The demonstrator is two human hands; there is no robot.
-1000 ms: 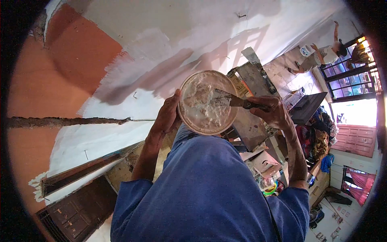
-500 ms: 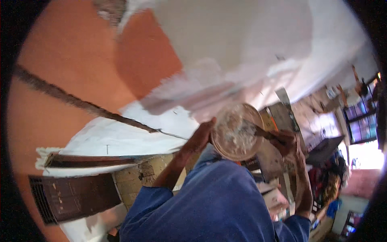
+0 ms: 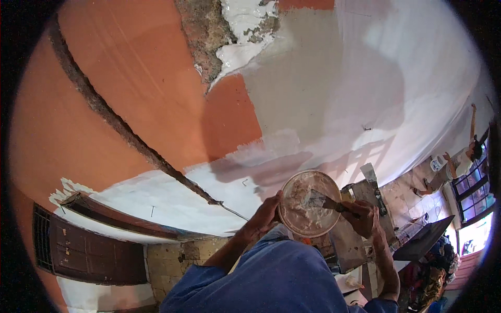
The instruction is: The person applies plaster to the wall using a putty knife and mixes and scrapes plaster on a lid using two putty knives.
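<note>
My left hand grips the left side of a round bucket held in front of my body, its fingers partly hidden. Inside it lies a wet, whitish plaster-like paste, smeared up the walls. A putty knife is in my right hand, fingers closed round its handle. Its blade reaches over the rim into the bucket and touches the paste.
Ahead rises an orange and white wall with a long groove and a broken patch partly filled with white paste. Another broad blade tool stands by planks. Another person is at far right.
The view has tilted upward, bringing the broken wall patch into sight and setting the bucket lower in the picture. Both hands keep their holds, and the knife stays in the bucket.
</note>
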